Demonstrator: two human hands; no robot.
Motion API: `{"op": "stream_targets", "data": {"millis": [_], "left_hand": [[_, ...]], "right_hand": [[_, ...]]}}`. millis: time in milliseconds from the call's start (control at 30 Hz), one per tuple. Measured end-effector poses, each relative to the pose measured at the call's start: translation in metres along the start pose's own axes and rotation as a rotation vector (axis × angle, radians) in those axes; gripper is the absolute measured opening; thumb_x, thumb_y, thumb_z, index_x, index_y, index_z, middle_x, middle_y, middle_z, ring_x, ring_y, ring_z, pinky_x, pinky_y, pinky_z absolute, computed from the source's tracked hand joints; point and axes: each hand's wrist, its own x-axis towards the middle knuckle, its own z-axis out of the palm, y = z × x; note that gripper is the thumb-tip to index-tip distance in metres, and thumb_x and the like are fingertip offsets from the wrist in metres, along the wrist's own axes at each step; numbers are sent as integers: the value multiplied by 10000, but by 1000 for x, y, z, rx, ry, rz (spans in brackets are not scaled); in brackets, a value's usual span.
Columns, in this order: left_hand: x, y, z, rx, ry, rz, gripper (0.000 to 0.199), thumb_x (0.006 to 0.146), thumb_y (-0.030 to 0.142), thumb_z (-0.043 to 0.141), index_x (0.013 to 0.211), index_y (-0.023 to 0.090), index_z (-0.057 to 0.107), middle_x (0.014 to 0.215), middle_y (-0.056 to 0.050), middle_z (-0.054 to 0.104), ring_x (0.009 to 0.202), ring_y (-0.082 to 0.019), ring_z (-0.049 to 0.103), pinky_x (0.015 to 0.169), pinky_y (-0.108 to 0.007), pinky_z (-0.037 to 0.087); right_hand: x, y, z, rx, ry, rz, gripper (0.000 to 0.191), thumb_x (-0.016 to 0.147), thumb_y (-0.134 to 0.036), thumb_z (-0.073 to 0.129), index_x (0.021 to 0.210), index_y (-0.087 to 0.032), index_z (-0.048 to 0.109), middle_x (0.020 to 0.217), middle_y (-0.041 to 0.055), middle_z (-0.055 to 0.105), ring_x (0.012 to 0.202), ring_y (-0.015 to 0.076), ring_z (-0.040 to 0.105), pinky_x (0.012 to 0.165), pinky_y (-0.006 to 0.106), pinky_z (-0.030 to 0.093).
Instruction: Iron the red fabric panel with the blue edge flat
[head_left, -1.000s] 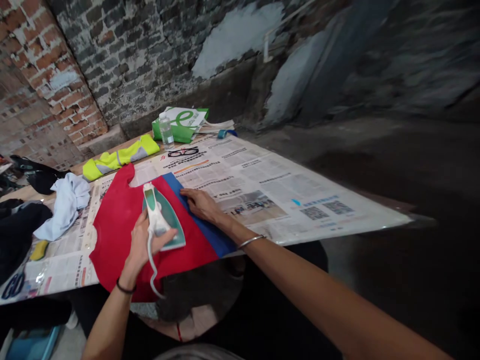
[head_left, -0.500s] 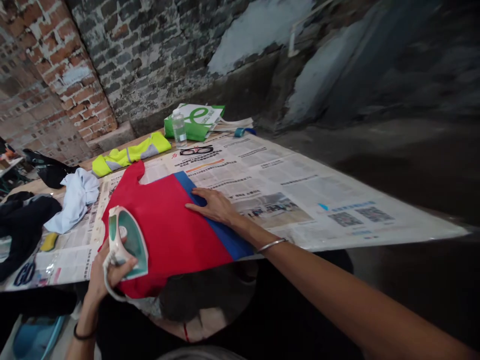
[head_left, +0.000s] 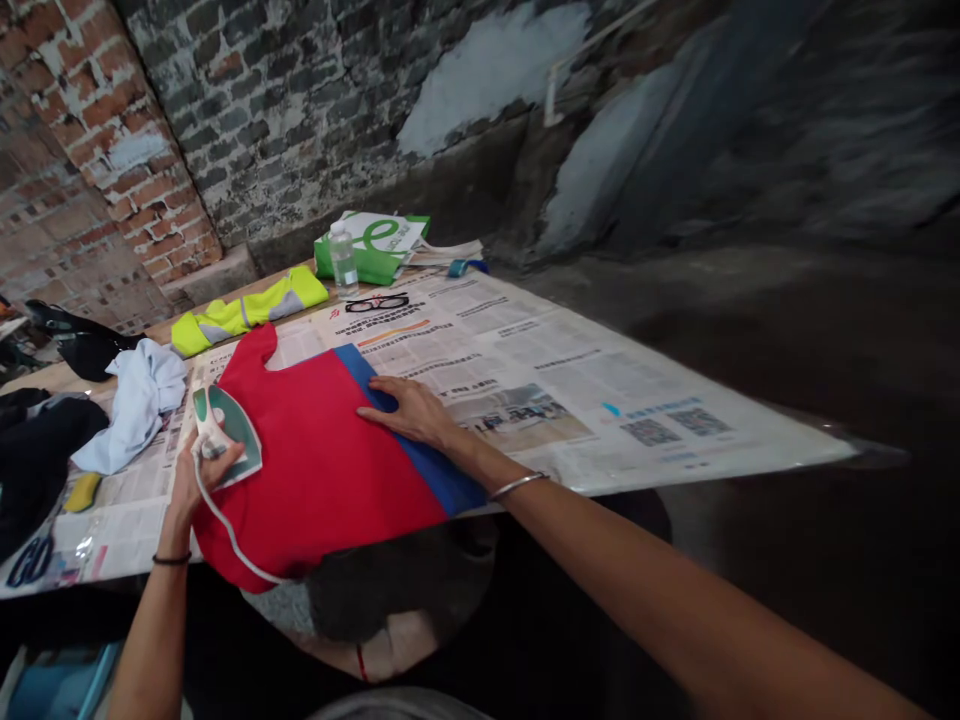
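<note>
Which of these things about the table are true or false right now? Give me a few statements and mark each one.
1. The left hand holds a white and green clothes iron. True.
2. The right hand grips the iron. False: it lies flat on the red and blue cloth.
3. That cloth lies on spread newspaper. True.
4. The black-framed glasses sit on the cloth. False: they lie on the newspaper beyond it.
5. A clear plastic bottle stands upright in front of a green and white bag. True.
</note>
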Motion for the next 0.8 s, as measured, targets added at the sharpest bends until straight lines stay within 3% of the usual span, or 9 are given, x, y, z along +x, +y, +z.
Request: {"op": "stream_targets", "data": {"millis": [133,233,300,367,467,567,700,800], "left_hand": [[-82,-6,-18,62,-50,-6,594,803,493,779,1329,225,725,1378,-85,757,1230,-341,730,1099,-517,582],[-140,-18,-25,126,-49,65,529,822,523,767,1254,217,776,1384,-126,750,1271,-368,717,1095,-515,592],[-163,-24,-26,140,-51,110,467,831,516,768,1200,231,799,1351,-117,763,1269,-363,723,1078,-482,605],[-167,-25,-26,136,-54,115,459,811,526,784,1184,261,810,1321,-89,778,1220,-364,747,1043,-476,625],[-135,-21,-23,98,-49,63,563,779,543,798,1267,263,785,1355,-87,767,1211,-378,746,1034,-489,625],[-75,-16,-14,45,-26,19,696,731,560,805,1319,194,748,1389,-134,748,1257,-377,718,1093,-483,581],[0,-13,4,29,35,-37,716,712,576,789,1298,170,728,1180,-126,808,1037,-326,766,1001,-483,602],[24,-12,13,30,59,-32,660,752,550,765,1295,180,711,1145,-124,806,1055,-329,751,1029,-514,577]], "right_hand": [[0,0,0,1,2,3,553,926,-584,732,1315,-192,761,1463,150,709,1361,360,661,1195,543,496],[0,1,2,-10,15,-3,553,922,-581,736,1315,-193,763,1461,147,711,1365,363,656,1198,544,490],[0,2,2,-22,14,1,564,920,-589,733,1314,-186,765,1462,153,709,1369,367,652,1199,542,489],[0,3,3,-29,9,6,566,923,-593,727,1315,-186,765,1465,154,707,1370,371,651,1198,549,490],[-1,4,4,-28,16,3,549,926,-582,725,1316,-197,763,1461,148,710,1364,373,656,1196,565,492],[-1,5,5,-25,16,0,543,925,-573,728,1309,-191,764,1454,154,713,1357,371,662,1195,562,497],[0,2,3,-24,4,-10,548,931,-572,721,1309,-176,760,1447,166,716,1348,362,672,1196,540,502],[2,0,1,-28,1,-11,533,938,-568,715,1315,-193,757,1450,153,717,1354,357,669,1190,543,507]]}}
